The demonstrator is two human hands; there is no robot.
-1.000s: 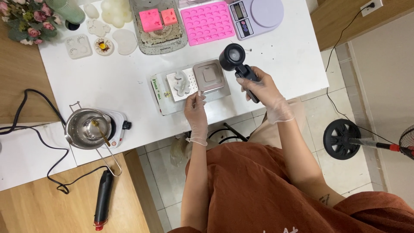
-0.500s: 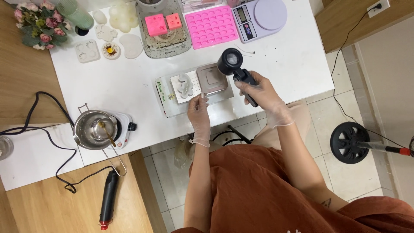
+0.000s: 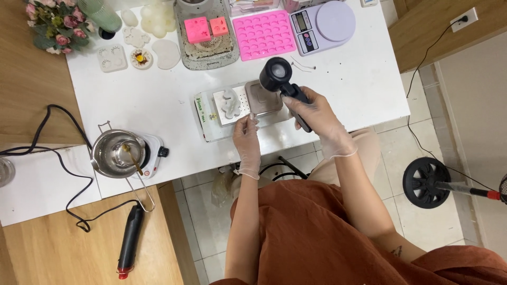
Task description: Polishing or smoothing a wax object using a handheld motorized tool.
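Head view: my right hand (image 3: 311, 113) grips the black heat gun (image 3: 282, 79); I'd keep it over the square mould (image 3: 262, 97), left hand (image 3: 246, 134) pinching a thin tool.

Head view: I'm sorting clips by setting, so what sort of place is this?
Probably a home craft table for wax or soap casting: pink silicone mould, metal melting pot on a small hotplate, digital scale.
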